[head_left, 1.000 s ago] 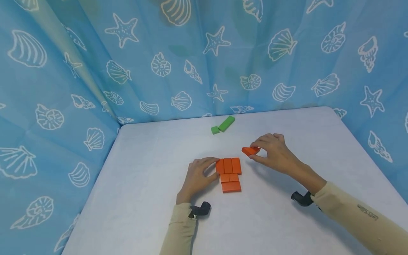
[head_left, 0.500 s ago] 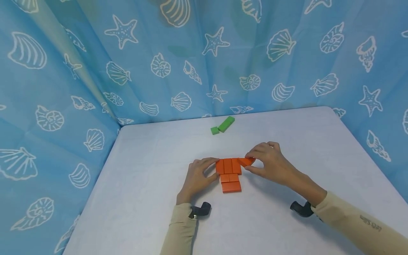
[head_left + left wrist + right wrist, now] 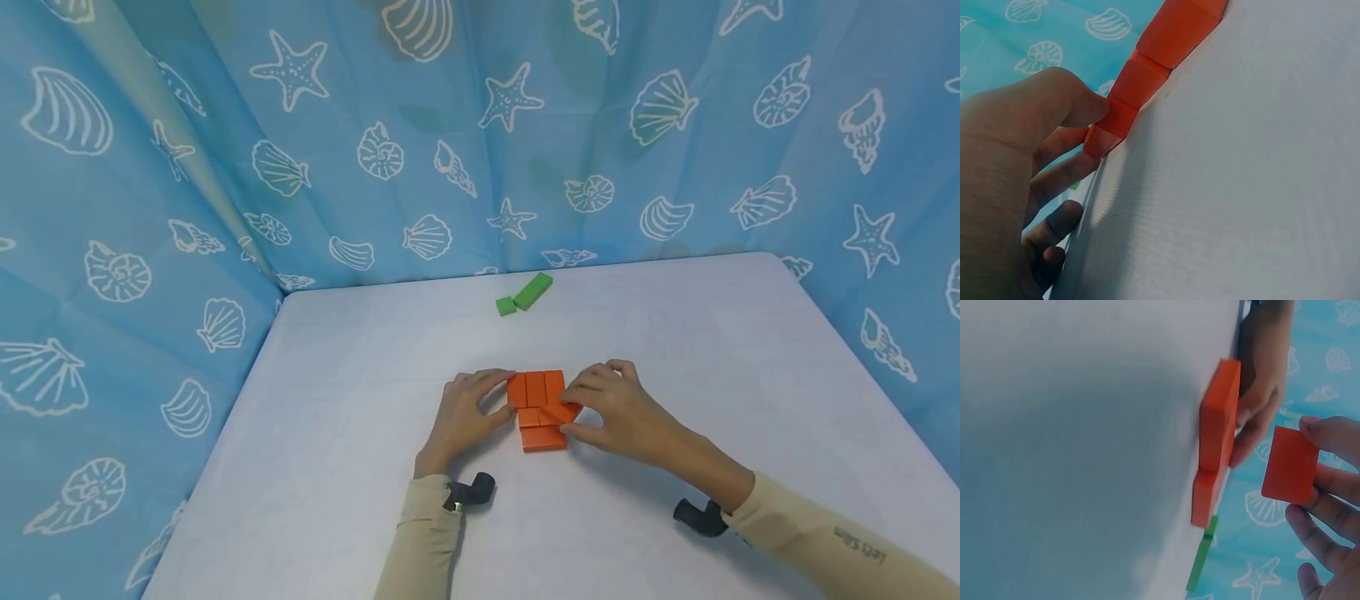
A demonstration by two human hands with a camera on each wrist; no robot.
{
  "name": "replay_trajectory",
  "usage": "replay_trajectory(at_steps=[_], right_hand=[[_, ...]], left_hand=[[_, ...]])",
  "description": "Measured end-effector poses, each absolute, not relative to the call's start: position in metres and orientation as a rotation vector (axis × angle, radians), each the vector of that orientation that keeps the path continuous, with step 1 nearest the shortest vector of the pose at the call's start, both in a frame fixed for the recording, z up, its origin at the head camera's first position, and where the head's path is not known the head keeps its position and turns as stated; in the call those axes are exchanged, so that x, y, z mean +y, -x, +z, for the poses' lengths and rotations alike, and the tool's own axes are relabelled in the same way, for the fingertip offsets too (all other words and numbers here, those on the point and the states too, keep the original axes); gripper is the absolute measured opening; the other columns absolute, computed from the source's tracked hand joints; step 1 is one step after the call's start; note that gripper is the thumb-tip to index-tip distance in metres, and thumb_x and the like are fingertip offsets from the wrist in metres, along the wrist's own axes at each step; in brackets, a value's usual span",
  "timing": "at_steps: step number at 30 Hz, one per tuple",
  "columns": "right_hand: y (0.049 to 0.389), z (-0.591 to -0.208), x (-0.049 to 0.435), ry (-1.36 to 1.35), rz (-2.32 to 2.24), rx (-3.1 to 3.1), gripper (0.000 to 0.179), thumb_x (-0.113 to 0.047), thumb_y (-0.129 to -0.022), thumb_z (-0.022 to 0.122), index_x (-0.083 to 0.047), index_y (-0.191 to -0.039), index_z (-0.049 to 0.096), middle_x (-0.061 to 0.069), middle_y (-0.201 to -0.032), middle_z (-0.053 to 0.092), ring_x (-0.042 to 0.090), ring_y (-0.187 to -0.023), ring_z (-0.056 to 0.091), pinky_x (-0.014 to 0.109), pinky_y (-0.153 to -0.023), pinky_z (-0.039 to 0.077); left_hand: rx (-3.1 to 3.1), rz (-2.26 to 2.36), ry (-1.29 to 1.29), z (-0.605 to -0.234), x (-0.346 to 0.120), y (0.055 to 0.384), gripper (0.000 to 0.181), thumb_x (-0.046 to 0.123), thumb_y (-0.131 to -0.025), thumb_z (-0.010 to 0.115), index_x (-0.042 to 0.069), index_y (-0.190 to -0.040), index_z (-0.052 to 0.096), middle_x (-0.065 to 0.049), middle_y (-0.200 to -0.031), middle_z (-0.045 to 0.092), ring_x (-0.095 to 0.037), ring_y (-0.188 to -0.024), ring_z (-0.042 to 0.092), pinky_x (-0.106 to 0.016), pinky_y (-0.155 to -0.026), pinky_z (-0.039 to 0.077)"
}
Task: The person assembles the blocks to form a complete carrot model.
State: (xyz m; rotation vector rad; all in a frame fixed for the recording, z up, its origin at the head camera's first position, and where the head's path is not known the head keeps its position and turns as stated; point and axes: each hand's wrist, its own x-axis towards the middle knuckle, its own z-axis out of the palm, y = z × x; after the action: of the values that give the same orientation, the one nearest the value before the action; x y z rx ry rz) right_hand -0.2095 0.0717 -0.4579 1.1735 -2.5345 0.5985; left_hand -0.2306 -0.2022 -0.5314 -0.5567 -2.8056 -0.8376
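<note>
In the head view several orange blocks lie flat and close together: a back row of three upright blocks with its left block [image 3: 517,390], small blocks in front of it, and a wide block [image 3: 543,439] nearest me. My left hand [image 3: 459,423] grips the left block by its ends between thumb and forefinger; in the left wrist view the thumb [image 3: 1088,109] presses on the orange edge. Pinched in my right hand [image 3: 626,415] is another orange block [image 3: 1290,465], tilted over the right side of the group and partly covering a small block.
Two green blocks, a long one [image 3: 533,292] and a small cube [image 3: 506,307], lie farther back on the white table [image 3: 337,433]. A blue curtain [image 3: 322,150] with shell prints rises behind the table and along its sides.
My right hand has brought its orange block left and toward me, from beyond the back row's right end to over the small blocks. The left hand stays in place.
</note>
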Motion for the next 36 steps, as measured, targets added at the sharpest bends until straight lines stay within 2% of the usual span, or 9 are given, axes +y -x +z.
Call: replay_trajectory(at_steps=[18, 28, 36], right_hand=[[0.190, -0.484, 0.054, -1.298, 0.619, -2.494, 0.032, -0.029, -0.074, 0.088, -0.017, -0.102, 0.076, -0.006, -0.102, 0.068, 0.019, -0.103, 0.057, 0.054, -0.094, 0.038], [0.188, -0.488, 0.049, -1.316, 0.602, -2.482, 0.028, -0.031, -0.076, 0.087, -0.019, -0.098, 0.074, -0.007, -0.098, 0.066, 0.017, -0.100, 0.057, 0.053, -0.093, 0.038], [0.189, -0.491, 0.050, -1.323, 0.553, -2.534, 0.037, -0.033, -0.072, 0.090, -0.017, -0.101, 0.075, -0.005, -0.099, 0.067, 0.018, -0.101, 0.058, 0.052, -0.094, 0.037]], left_hand=[[-2.801, -0.834, 0.568, -0.531, -0.203, 0.231, 0.049, 0.040, -0.091, 0.065, 0.029, -0.139, 0.061, 0.010, -0.140, 0.057, -0.018, -0.110, 0.052, -0.041, -0.095, 0.037], [-2.802, -0.827, 0.570, -0.534, -0.204, 0.233, 0.048, 0.041, -0.091, 0.066, 0.032, -0.138, 0.061, 0.011, -0.139, 0.058, -0.017, -0.110, 0.051, -0.039, -0.093, 0.038], [-2.807, -0.834, 0.559, -0.532, -0.204, 0.232, 0.049, 0.041, -0.090, 0.066, 0.031, -0.138, 0.061, 0.011, -0.140, 0.057, -0.017, -0.110, 0.051, -0.040, -0.094, 0.037]])
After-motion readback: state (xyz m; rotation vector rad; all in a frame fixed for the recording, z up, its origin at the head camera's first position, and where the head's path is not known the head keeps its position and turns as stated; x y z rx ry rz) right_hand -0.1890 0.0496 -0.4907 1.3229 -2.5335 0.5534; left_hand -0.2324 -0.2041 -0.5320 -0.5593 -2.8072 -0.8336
